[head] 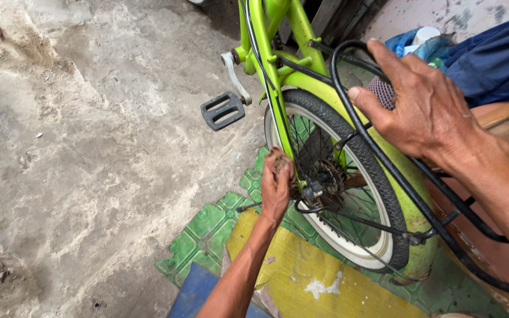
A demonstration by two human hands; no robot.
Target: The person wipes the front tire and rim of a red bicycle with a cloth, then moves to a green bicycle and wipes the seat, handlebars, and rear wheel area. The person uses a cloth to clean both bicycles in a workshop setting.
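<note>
Rough, cracked concrete floor (89, 147) fills our left side, and it is the only wide open room we have. Under the bike lie a green embossed mat (207, 229), a yellow board (313, 277) and a blue panel (192, 291).

Our left hand (277, 184) reaches down to the rear hub (316, 189) of the lime-green bicycle frame (266, 53), fingers curled tight at the axle; whether they pinch a nut or a tool we cannot tell. Our right hand (425, 106) closes over the black rear carrier rack (349, 112), thumb pressed against its tube, steadying the bike.

We judge the main risk to be at the hub: the left knuckles sit touching the spokes (349, 212) and just beside the sprocket, so if the rear wheel (349, 176) turns, the fingers could be nipped or scraped. If the right hand slackens on the rack, the bike could tip toward the floor on the left, where the pedal (223, 110) sticks out.

Room is tight on the right: the green mudguard (407, 194), the rack stays and a reddish wooden edge (502, 118) with dark blue cloth (496, 53) crowd close. Clear withdrawal for the left hand lies back along the yellow board.
</note>
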